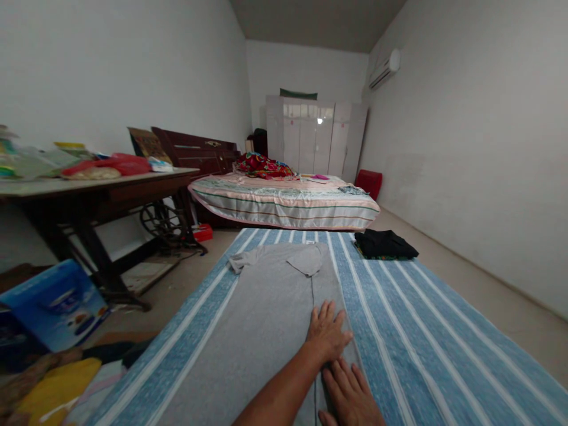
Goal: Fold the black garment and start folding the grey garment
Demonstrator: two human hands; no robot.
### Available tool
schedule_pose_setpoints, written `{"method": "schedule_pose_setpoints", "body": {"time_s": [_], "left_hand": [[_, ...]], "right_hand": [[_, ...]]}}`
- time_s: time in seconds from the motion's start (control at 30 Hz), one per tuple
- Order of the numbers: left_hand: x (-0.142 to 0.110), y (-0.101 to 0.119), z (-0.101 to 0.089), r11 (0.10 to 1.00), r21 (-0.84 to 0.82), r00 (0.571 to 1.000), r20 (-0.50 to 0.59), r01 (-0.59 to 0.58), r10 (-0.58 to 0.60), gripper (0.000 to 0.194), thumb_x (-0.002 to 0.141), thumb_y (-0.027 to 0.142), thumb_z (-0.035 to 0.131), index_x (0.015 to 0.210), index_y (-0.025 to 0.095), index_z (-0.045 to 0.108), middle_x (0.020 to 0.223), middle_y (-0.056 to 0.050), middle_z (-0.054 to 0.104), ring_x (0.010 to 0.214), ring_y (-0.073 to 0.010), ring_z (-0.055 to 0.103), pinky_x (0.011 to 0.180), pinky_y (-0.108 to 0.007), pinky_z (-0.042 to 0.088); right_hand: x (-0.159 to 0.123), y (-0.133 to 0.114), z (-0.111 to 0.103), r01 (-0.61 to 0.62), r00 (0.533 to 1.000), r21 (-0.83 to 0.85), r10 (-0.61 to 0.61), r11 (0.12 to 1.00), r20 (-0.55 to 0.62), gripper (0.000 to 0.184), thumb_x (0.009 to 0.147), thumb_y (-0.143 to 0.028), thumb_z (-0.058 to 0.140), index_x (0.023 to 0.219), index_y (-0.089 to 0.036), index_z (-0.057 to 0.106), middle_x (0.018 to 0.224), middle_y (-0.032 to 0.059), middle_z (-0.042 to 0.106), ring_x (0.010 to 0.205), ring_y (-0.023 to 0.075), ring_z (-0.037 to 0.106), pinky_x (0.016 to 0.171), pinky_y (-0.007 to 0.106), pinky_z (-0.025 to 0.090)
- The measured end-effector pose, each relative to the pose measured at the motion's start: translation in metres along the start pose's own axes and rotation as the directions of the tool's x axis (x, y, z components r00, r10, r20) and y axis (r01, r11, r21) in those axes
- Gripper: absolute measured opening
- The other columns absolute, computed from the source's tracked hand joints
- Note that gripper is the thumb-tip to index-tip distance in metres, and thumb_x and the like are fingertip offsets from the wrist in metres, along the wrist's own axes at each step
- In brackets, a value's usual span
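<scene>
A grey short-sleeved T-shirt [266,313] lies spread on a blue-and-white striped sheet [399,331]. Its right side is folded inward, with that sleeve lying over the body; the left sleeve sticks out. My left hand [327,332] rests flat on the folded strip, fingers spread and pointing away from me. Just below it, my right hand [348,390] also lies flat on the strip near its outer edge, fingers stretched out. The lower end of the shirt runs out of view beneath my left forearm.
Folded black clothing [384,244] sits at the far right of the sheet. Beyond stands a bed [284,201] with a red floral blanket [266,165]. At left are a sewing-machine table [110,192] with bags on top, a blue box [57,305] and a yellow cloth [60,390].
</scene>
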State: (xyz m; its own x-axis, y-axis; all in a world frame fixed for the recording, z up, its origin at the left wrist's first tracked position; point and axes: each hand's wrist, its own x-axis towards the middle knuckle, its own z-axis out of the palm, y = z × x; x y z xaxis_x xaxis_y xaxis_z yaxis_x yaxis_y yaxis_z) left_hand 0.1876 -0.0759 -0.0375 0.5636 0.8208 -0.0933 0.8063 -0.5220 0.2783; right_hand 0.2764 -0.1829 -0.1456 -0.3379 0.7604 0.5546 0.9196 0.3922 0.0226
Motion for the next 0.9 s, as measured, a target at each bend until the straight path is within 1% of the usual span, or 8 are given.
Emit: {"method": "schedule_pose_setpoints", "body": {"time_s": [0.07, 0.17, 0.3, 0.4, 0.53, 0.7, 0.8, 0.9], "left_hand": [[0.000, 0.000, -0.002, 1.000, -0.008, 1.000, 0.002, -0.007, 0.007, 0.067, 0.087, 0.058, 0.026, 0.142, 0.021, 0.033, 0.153, -0.010, 0.015, 0.141, -0.0261, 0.007, 0.111, -0.050, 0.005], [-0.003, 0.002, -0.006, 1.000, -0.026, 1.000, -0.023, -0.005, 0.004, 0.065, 0.088, 0.056, 0.026, 0.141, 0.019, 0.034, 0.152, -0.012, 0.018, 0.141, -0.0253, 0.009, 0.112, -0.047, 0.008], [-0.011, 0.002, -0.008, 0.995, -0.023, 0.993, -0.068, 0.093, -0.095, 0.065, 0.085, 0.051, 0.033, 0.141, 0.016, 0.034, 0.153, -0.011, 0.015, 0.141, -0.0253, 0.008, 0.112, -0.043, 0.011], [-0.018, -0.001, -0.006, 0.990, -0.017, 0.989, -0.045, 0.140, -0.141, 0.068, 0.085, 0.051, 0.033, 0.142, 0.015, 0.031, 0.153, -0.012, 0.013, 0.141, -0.0259, 0.006, 0.112, -0.046, 0.008], [-0.022, -0.007, -0.005, 0.994, -0.025, 0.994, -0.019, 0.108, -0.108, 0.069, 0.086, 0.055, 0.028, 0.143, 0.015, 0.030, 0.153, -0.012, 0.015, 0.141, -0.0251, 0.006, 0.112, -0.047, 0.007], [-0.030, -0.012, -0.003, 0.998, -0.042, 0.996, -0.069, 0.050, -0.053, 0.066, 0.087, 0.053, 0.027, 0.141, 0.015, 0.033, 0.152, -0.013, 0.019, 0.141, -0.0252, 0.010, 0.112, -0.046, 0.010], [-0.040, -0.016, 0.000, 0.998, -0.036, 0.995, -0.082, 0.055, -0.058, 0.066, 0.087, 0.052, 0.030, 0.141, 0.014, 0.034, 0.152, -0.014, 0.019, 0.140, -0.0258, 0.011, 0.112, -0.047, 0.010], [-0.048, -0.021, 0.003, 0.999, -0.027, 0.996, -0.074, 0.043, -0.045, 0.066, 0.088, 0.052, 0.027, 0.141, 0.014, 0.033, 0.152, -0.014, 0.018, 0.141, -0.0254, 0.010, 0.112, -0.048, 0.008]], "right_hand": [[0.003, -0.006, -0.008, -0.065, 0.998, -0.001, 0.065, 0.998, -0.006, 0.054, 0.078, -0.059, 0.050, 0.120, -0.026, 0.060, 0.125, 0.0065, 0.060, 0.114, 0.0282, 0.053, 0.096, 0.040, 0.034], [0.008, -0.013, -0.021, -0.071, 0.997, 0.013, 0.071, 0.997, -0.005, 0.052, 0.079, -0.058, 0.051, 0.119, -0.026, 0.060, 0.127, 0.0062, 0.058, 0.115, 0.0272, 0.053, 0.095, 0.040, 0.038], [0.011, -0.017, -0.038, -0.095, 0.995, 0.051, 0.093, 0.994, 0.029, 0.054, 0.082, -0.053, 0.051, 0.127, -0.025, 0.054, 0.132, 0.0053, 0.054, 0.120, 0.0259, 0.050, 0.098, 0.040, 0.037], [0.012, -0.017, -0.046, -0.110, 0.993, 0.073, 0.106, 0.991, 0.059, 0.054, 0.083, -0.050, 0.051, 0.130, -0.024, 0.051, 0.134, 0.0049, 0.052, 0.124, 0.0258, 0.046, 0.100, 0.041, 0.037], [0.012, -0.015, -0.054, -0.092, 0.988, 0.084, 0.080, 0.992, 0.135, 0.054, 0.086, -0.046, 0.048, 0.135, -0.023, 0.045, 0.138, 0.0047, 0.047, 0.127, 0.0262, 0.043, 0.101, 0.043, 0.036], [0.013, -0.012, -0.061, -0.053, 0.970, 0.079, 0.032, 0.995, 0.243, 0.053, 0.089, -0.044, 0.044, 0.136, -0.020, 0.045, 0.141, 0.0082, 0.042, 0.129, 0.0279, 0.040, 0.101, 0.046, 0.037], [0.012, -0.011, -0.061, -0.068, 0.961, 0.090, 0.041, 0.994, 0.272, 0.054, 0.090, -0.045, 0.042, 0.137, -0.019, 0.044, 0.142, 0.0088, 0.040, 0.130, 0.0275, 0.038, 0.102, 0.047, 0.036], [0.011, -0.012, -0.059, -0.092, 0.957, 0.107, 0.058, 0.990, 0.283, 0.054, 0.089, -0.045, 0.043, 0.137, -0.020, 0.043, 0.143, 0.0089, 0.038, 0.131, 0.0275, 0.036, 0.103, 0.047, 0.034]]}}
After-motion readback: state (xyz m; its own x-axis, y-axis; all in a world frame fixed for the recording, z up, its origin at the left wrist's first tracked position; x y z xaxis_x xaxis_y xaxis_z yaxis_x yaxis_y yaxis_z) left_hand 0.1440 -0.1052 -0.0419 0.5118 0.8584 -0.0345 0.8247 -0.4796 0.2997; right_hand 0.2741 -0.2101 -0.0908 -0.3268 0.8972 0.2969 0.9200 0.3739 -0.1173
